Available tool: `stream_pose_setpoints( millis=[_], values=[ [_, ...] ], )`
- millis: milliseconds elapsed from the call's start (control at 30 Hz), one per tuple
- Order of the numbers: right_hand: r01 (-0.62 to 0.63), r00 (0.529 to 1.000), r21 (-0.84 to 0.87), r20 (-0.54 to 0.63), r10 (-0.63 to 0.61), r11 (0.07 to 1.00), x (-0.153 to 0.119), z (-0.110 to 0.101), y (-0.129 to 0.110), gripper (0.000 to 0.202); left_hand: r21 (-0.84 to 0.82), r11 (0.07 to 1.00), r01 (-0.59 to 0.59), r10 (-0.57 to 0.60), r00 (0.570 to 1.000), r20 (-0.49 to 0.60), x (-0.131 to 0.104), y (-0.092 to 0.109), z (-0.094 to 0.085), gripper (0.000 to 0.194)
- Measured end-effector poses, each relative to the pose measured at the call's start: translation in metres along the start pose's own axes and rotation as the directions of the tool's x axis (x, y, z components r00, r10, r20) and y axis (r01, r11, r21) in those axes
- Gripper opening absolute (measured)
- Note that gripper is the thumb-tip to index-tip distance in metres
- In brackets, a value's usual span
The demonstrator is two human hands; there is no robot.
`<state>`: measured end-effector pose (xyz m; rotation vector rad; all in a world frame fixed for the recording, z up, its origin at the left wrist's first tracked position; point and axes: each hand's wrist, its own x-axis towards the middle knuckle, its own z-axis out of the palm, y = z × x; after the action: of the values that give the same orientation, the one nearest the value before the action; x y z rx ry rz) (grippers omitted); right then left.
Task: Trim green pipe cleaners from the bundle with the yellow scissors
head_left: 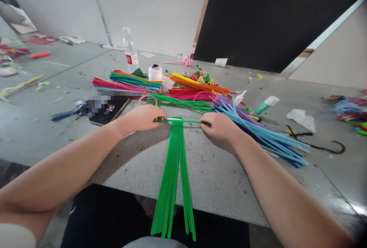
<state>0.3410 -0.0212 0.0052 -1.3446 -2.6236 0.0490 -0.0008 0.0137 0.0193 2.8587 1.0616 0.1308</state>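
The green bundle (pixel 171 160) is lying between the two hands and on their near side, its gathered top sitting just right of the fingertips of the left hand (pixel 149 117). A wider gap is separating that top from the right hand (pixel 217 123), so the left hand is being the nearer one. The bundle's long axis is running from between the hands toward the body, roughly square to the single green stem (pixel 191 121) stretching from hand to hand across the top. The left hand is pinching one end of this stem and the right hand is gripping the other; whether it is passing over or around the bundle, I cannot tell. Below the hands, the bundle is splitting into two strands, both reaching past the near edge of the gray tabletop (pixel 220 179).

A dark phone (pixel 110 109) is resting left of the left hand, while light-blue stems (pixel 268 137) are spreading right of the right hand. Beyond both hands, a clear bottle (pixel 132 56) is standing upright, with pale wall panels (pixel 151 10) and a black panel (pixel 263 18) rising behind.
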Motion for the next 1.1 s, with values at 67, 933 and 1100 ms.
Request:
stream_pose_setpoints(
  millis=[67, 933, 1100],
  values=[
    [-0.043, 0.997, -0.059, 0.066, 0.047, 0.997, -0.002, -0.008, 0.007, 0.019, -0.03, 1.0, -0.001, 0.001, 1.0, 0.008, 0.001, -0.002, 0.003, 0.024],
    [0.128, 0.988, -0.008, -0.085, -0.128, 0.992, 0.009, 0.016, -0.011, 0.022, -0.261, 0.956, -0.132, 0.081, 0.977, -0.2, 0.008, -0.013, 0.023, 0.022],
    [0.084, 0.991, -0.014, -0.106, -0.085, 0.996, 0.014, 0.023, -0.015, 0.019, -0.253, 0.96, -0.119, 0.065, 0.975, -0.212, 0.01, -0.006, 0.027, 0.025]
  ],
)
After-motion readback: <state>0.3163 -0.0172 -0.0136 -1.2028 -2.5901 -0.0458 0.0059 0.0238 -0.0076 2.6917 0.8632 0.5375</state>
